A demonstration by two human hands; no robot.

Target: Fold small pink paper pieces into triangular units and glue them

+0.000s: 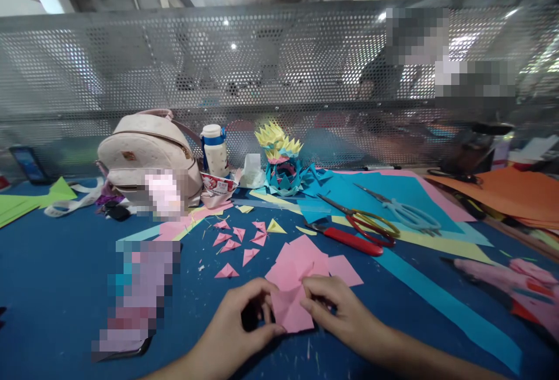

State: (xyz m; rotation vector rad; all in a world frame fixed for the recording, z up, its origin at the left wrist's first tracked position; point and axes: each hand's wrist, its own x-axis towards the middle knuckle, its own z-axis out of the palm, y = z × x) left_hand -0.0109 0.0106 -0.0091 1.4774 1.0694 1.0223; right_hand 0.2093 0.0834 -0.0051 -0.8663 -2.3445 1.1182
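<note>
Between my two hands is a square of pink paper (293,310) with creases across it. My left hand (250,322) pinches its left edge, the thumb at the lower left corner. On the right side, my right hand (334,304) grips the paper between thumb and fingers. Just beyond lie more pink paper squares (301,255), overlapping in a loose pile. Several small folded pink triangles (227,271) are scattered to the left of the pile, with a yellow folded triangle (276,227) among them.
Scissors (358,217), light-blue-handled scissors (410,214) and a red-handled tool (351,240) lie beyond my right hand. A folded-paper piece (283,164) stands near the perforated metal screen (244,71). A backpack (148,153), bottle (215,150), phone (135,304) and glue gun (510,284) are around.
</note>
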